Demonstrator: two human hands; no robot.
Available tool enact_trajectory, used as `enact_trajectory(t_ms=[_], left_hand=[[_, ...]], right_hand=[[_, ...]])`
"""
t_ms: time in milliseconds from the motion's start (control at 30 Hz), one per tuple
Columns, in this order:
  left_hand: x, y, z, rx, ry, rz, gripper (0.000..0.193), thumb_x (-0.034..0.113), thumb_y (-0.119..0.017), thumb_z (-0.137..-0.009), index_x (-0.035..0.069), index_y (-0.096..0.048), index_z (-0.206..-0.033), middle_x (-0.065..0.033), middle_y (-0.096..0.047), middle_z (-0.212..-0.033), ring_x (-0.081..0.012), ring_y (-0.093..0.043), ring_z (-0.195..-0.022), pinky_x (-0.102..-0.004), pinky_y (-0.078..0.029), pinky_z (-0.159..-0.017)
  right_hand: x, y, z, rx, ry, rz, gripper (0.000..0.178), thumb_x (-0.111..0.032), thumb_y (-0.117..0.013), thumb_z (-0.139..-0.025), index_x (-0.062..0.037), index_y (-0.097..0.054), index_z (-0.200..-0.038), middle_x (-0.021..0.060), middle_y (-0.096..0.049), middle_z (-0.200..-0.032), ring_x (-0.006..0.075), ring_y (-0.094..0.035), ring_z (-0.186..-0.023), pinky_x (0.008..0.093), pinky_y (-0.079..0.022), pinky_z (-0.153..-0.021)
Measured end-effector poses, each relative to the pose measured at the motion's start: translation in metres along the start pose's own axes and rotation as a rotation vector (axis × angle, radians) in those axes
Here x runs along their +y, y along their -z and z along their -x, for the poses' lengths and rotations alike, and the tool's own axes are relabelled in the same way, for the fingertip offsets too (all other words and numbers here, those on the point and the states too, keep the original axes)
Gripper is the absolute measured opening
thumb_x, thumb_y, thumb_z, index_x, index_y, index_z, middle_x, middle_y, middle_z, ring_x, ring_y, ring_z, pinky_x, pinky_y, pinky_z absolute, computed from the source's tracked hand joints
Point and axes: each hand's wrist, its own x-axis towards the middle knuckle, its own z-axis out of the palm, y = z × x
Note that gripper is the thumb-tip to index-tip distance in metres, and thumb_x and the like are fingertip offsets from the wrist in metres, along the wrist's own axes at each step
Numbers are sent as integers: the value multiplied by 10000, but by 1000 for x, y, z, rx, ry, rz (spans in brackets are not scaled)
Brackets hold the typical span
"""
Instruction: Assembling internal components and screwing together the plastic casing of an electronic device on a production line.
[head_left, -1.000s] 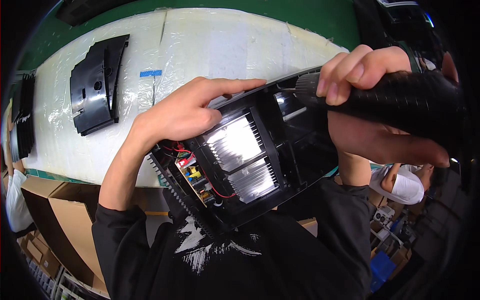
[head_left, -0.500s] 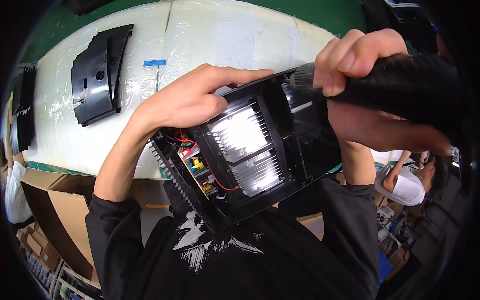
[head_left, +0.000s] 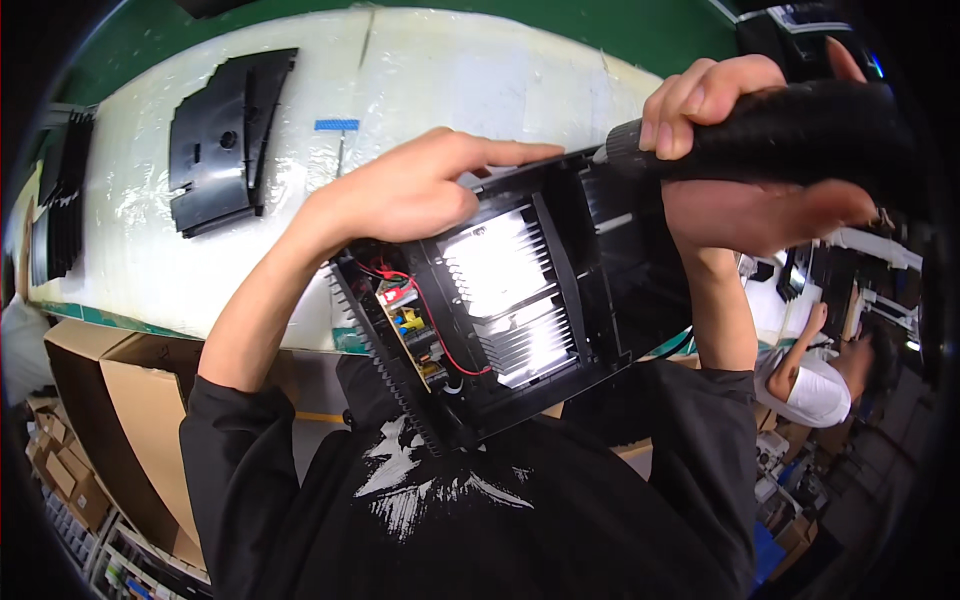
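The left hand (head_left: pixel 415 190) grips the far rim of an open black plastic housing (head_left: pixel 645 270) at its 11 o'clock, forefinger stretched along the edge and thumb inside (twelve points away from the wearer; the remaining fingers are hidden). The right hand (head_left: pixel 728 208) is wrapped round a thick black cylindrical tool (head_left: pixel 790 135), its grey ribbed collar (head_left: pixel 630 147) at the housing's 1 o'clock; whether the tip touches is unclear. The housing lies mid-view, aslant, before the wearer's black shirt (head_left: pixel 560 510). Inside sit silver finned metal heat sinks (head_left: pixel 500 265) and, at 9 o'clock, a circuit board with yellow, red and blue components (head_left: pixel 410 322). Farther out, at 10 o'clock, a curved black plastic panel (head_left: pixel 215 150) lies on a white, film-covered table (head_left: pixel 480 65). A brown cardboard box (head_left: pixel 145 440) stands towards 8 o'clock, and a white-shirted person (head_left: pixel 815 392) appears near 4 o'clock.
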Motion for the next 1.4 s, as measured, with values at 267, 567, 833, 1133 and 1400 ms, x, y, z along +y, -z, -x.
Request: enact_trajectory(t_ms=[267, 567, 833, 1133, 1400], left_hand=[[-7, -2, -9, 3, -140, -171, 732, 88, -419, -573, 34, -472, -1302, -247, -597, -1116, -375, -597, -986, -355, -441, -902], [29, 43, -72, -271, 119, -339, 788, -46, -401, -510, 51, -514, -1284, -146, -607, -1188, -191, -552, -1107, -269, -357, -996], [13, 53, -176, -326, -70, -466, 691, -147, -331, -552, 25, -611, -1159, -160, -677, -1000, -164, -612, -924, -244, -419, -916], [16, 4, -180, -18, -237, -791, 539, -117, -384, -641, 36, -649, -1084, -168, -671, -963, -309, -627, -909, -344, -451, -899], [69, -45, -17, 41, -172, -477, 378, -72, -428, -711, -6, -614, -1033, -122, -654, -910, -227, -617, -906, -314, -451, -855]], right_hand=[[-91, 28, -16, 87, -141, 19, 802, -822, -414, -685, -42, -499, -849, 64, -478, -667, 154, -459, -596, 276, -372, -540], [-258, 109, 89, 694, 231, 607, 879, -910, -246, -614, -68, -475, -717, 61, -392, -572, 210, -412, -563, 518, -410, -613], [-259, 137, 174, 769, 403, 878, 897, -825, -221, -761, -3, -576, -804, 123, -535, -656, 247, -501, -490, 376, -458, -532], [-228, 134, 177, 821, 302, 946, 918, -852, -157, -737, -19, -543, -764, 112, -534, -629, 218, -508, -485, 316, -460, -511], [-233, 162, 155, 845, 61, 1004, 917, -865, -187, -725, -5, -504, -743, 111, -504, -604, 220, -502, -513, 316, -427, -546]])
